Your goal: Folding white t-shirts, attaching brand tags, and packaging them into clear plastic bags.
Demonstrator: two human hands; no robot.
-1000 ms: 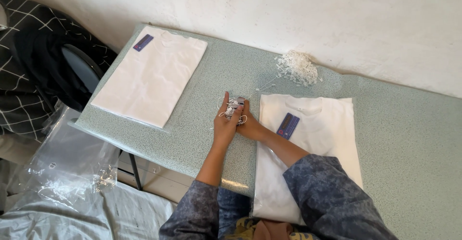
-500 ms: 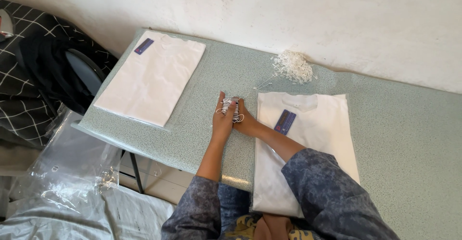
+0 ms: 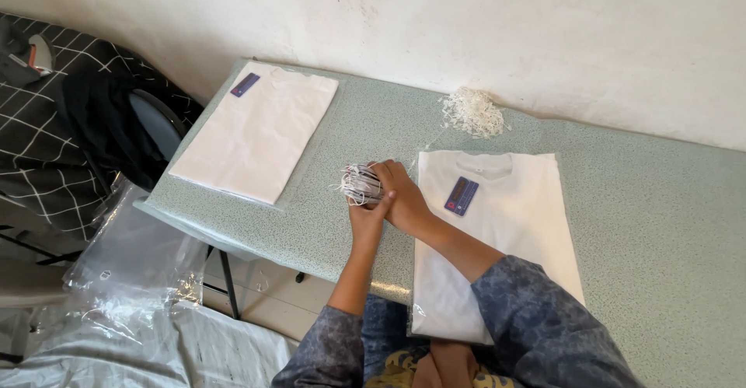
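Both hands meet at the counter's (image 3: 622,225) front-middle: left hand (image 3: 365,215) and right hand (image 3: 402,195) each have a clenched grip on the same bundle of white-stringed hang tags (image 3: 359,183), held just above the surface between two folded white T-shirts. Near shirt (image 3: 505,232), bagged in clear plastic with a purple tag (image 3: 461,196), lies just right of the hands under the right forearm; far shirt (image 3: 260,130) sits well apart to the left. Loose pile of white strings (image 3: 472,113) near the wall.
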